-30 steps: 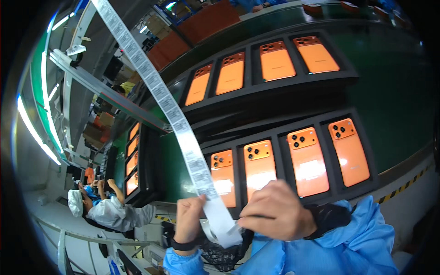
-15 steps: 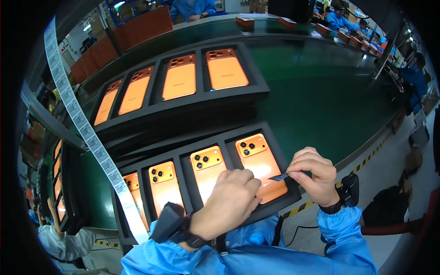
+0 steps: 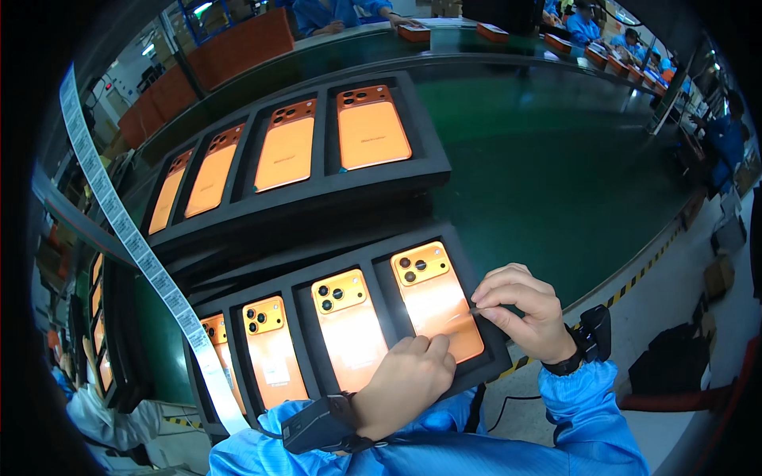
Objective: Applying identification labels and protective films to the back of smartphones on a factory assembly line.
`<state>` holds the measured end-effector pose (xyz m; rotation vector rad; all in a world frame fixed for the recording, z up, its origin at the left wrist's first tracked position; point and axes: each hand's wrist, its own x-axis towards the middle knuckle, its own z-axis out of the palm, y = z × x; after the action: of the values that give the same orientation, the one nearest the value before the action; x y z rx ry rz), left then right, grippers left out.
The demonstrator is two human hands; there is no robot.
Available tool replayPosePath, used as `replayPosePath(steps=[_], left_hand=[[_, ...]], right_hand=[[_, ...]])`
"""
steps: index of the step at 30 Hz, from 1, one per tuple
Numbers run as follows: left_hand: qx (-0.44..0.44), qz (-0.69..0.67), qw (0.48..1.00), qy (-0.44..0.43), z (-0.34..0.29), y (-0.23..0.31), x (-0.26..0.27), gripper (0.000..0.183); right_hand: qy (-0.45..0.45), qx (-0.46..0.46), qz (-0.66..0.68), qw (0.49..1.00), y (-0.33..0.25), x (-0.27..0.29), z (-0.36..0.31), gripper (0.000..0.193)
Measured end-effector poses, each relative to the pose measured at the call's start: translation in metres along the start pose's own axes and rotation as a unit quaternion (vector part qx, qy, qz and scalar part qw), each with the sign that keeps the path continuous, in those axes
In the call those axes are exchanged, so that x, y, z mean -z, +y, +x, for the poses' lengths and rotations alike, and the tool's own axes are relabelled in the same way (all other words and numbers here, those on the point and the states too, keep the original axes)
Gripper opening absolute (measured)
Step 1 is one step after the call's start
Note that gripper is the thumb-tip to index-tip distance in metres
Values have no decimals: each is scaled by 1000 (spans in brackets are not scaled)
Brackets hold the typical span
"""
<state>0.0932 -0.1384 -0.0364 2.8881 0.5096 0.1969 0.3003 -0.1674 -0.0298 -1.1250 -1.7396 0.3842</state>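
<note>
Just in front of me, a black foam tray holds a row of orange phones, backs up, each in its own slot. Over the lower end of the rightmost phone is my left hand, its fingers curled in and the tips hidden. Beside that phone's right edge, my right hand pinches thumb to fingers on a small thin dark film, seen almost edge-on.
A second black tray with several orange phones lies farther back on the green conveyor belt. A long strip of printed labels hangs down at the left. A co-worker's sleeve shows across the belt, near orange boxes.
The dark film, shown broadside before, now shows as a thin edge. My right hand has shifted slightly left. Both trays sit a little farther left in view. A co-worker's hand now reaches an orange box.
</note>
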Motion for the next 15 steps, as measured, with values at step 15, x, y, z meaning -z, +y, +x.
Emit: replayPosePath(steps=[15], left_hand=[[-39, -56, 980, -186, 16, -22, 27, 13]], right_hand=[[-36, -77, 147, 986, 25, -8, -2, 8]])
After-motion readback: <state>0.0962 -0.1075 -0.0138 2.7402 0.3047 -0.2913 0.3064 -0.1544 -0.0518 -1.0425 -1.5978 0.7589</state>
